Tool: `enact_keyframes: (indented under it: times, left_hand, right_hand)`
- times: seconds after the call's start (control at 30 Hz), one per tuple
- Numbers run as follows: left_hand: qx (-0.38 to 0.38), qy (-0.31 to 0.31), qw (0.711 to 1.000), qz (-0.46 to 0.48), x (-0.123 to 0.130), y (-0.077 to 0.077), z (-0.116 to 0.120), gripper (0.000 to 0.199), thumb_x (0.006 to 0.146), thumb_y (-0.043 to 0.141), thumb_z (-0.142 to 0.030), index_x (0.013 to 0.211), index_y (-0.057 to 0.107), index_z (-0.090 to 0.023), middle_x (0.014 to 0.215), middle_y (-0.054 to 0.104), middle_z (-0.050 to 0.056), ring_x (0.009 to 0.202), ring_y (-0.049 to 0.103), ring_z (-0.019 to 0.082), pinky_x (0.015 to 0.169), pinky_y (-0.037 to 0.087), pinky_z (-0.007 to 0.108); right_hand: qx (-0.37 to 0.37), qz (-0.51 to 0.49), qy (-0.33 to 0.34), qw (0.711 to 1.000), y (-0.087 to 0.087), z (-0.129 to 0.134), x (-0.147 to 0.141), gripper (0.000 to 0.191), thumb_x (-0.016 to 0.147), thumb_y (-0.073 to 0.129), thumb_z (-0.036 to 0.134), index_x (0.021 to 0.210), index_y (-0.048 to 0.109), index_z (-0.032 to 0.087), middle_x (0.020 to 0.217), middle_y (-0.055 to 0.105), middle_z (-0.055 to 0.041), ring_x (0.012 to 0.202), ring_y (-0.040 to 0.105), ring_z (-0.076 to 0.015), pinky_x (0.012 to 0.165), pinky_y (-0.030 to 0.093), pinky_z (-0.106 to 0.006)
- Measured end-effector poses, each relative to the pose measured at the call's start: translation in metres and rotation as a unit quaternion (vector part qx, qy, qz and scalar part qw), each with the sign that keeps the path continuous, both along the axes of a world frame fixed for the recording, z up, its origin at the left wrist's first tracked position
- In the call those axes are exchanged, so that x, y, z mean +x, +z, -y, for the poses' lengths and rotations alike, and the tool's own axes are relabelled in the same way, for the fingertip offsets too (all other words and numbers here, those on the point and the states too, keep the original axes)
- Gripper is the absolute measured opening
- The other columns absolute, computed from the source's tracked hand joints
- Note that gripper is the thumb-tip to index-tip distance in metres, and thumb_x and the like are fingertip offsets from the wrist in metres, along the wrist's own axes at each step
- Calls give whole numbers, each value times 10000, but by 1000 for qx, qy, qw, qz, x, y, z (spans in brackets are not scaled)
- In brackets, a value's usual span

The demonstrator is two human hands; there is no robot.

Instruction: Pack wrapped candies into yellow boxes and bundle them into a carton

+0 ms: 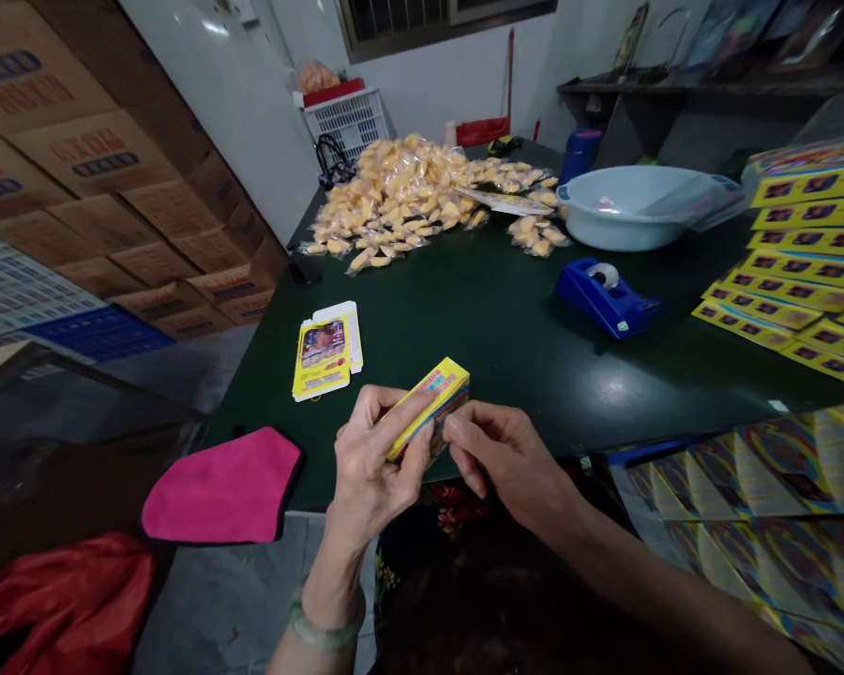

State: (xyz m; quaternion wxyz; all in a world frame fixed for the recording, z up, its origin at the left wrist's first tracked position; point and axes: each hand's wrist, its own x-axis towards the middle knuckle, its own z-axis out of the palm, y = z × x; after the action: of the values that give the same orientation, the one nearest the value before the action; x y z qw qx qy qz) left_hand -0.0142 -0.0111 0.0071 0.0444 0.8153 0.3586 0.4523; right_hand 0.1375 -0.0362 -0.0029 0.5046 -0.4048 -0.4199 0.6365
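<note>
Wears dark, flowered clothing (457,600) at the bottom edge, nearest the camera, and a pale green bangle (327,630) on the left wrist. Grasps a small yellow printed box (444,382) in the left hand (376,459), forefinger along the top, thumb on the near side, slanted just above the front edge of a dark green table (478,314). Bends the fingers of the right hand (503,450), with thumb and fingertips at the right side of the box; cannot tell about a firm grip there.

Has a flattened yellow-and-white carton (324,352) on the tabletop, just left of the box, and a bright pink, dark-edged piece (225,483) farther left, by the table's edge. Keeps a blue tape dispenser (605,300) to the right, bearing a pale roll, with a light blue basin (625,225) behind and a blue container (580,155) beside the basin's left rim.

Has a large heap of pale yellow pieces in clear wrappers (400,187) toward the far end, and rows of yellow printed cartons (802,248) along the right. Looks past the left side to stacked brown cardboard boxes (105,150) and, low down, to crumpled red material (70,600).
</note>
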Motion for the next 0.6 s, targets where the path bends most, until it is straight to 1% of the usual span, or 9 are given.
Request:
enact_keyframes:
  times: [0.3,0.37,0.53,0.6]
  left_hand:
    - [18,-4,1000,-2,1,3,0,261,798,624,-99,1043,669,-179,907,594,40,750,614,99,619,504,189]
    - [24,-1,1000,-9,1,3,0,257,794,633,-105,1039,663,-176,901,599,38,746,615,98,611,502,185]
    - [37,0,999,-12,2,2,0,247,796,634,-116,1030,640,-194,906,613,34,746,618,100,605,504,195]
    - [40,0,999,-9,1,1,-1,244,799,633,-121,1029,637,-201,905,615,30,747,618,101,612,506,204]
  right_hand:
    - [-8,-30,1,1000,-14,-7,-5,412,823,598,436,529,470,177,428,449,78,326,363,-22,340,281,-169]
    - [-8,-33,-1,999,-13,-7,-5,413,817,606,436,524,473,176,429,454,77,329,370,-22,341,289,-168]
    - [-18,-19,-19,999,-6,-7,-5,415,775,627,464,511,465,187,414,452,77,318,363,-25,331,290,-172]
    - [-18,-9,-25,999,-8,-9,-6,417,760,629,476,504,465,191,404,453,74,317,363,-28,329,283,-173]
